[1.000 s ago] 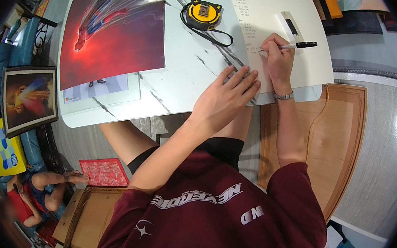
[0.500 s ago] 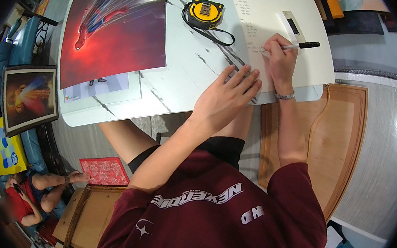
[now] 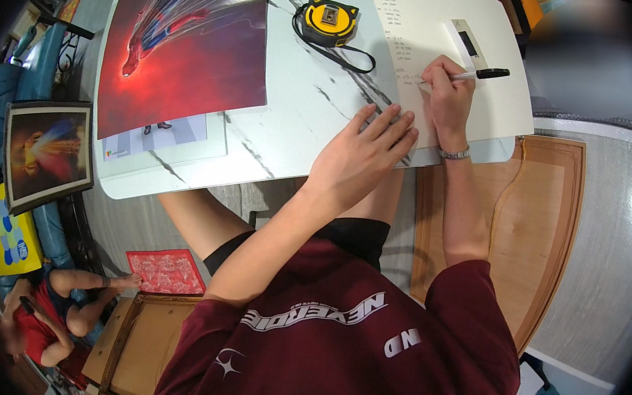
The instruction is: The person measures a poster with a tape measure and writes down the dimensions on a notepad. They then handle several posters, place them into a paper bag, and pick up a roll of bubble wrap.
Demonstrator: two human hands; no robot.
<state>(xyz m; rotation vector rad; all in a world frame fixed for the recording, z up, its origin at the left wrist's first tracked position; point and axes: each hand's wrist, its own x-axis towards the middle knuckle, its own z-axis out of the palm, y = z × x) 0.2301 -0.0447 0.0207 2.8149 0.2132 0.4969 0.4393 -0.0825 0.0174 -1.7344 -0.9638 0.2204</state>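
Fingers [image 3: 444,80] pinch a pen [image 3: 478,74], apparently writing on paper [image 3: 449,15].

**Two hands down, one flat, one pinched**

The left hand [image 3: 360,156] lay flat, palm down, fingers [image 3: 390,129] spread and pointing to the far right. Its bare forearm ran back toward the near edge, bent at the elbow. The right hand [image 3: 446,96] sat farther off and to the right, fingers curled in a writing pinch, a band at its wrist, the forearm reaching straight back.
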